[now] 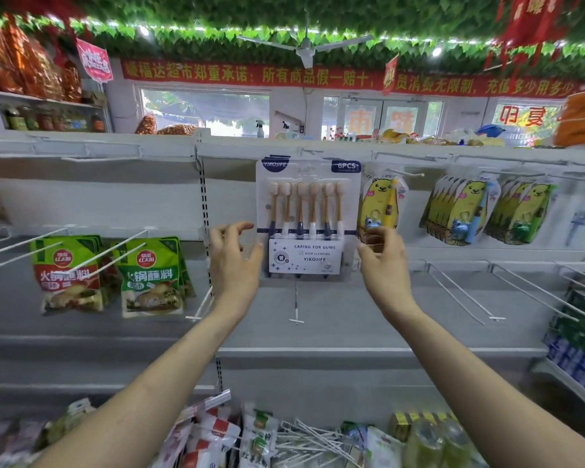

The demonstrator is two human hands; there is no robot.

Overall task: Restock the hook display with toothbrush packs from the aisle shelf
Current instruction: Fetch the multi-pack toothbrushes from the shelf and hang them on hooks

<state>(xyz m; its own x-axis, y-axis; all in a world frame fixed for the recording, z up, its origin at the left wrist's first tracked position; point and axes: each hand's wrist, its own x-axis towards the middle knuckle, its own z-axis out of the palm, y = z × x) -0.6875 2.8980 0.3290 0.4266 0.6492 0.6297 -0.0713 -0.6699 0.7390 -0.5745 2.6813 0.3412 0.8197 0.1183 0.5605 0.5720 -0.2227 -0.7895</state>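
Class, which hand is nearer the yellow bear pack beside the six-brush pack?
Right. The right hand is just below the yellow bear pack; the left hand is left of the six-brush pack.

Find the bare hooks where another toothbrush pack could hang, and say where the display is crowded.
Free: the empty hooks below the yellow bear packs, right of the six-brush pack; also the bare panel above the sauce pouches. Crowded: the bear-pack row.

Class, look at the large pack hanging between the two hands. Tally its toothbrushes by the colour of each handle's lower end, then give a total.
Navy-ended toothbrushes: 3
White-ended toothbrushes: 3
Total in the pack: 6
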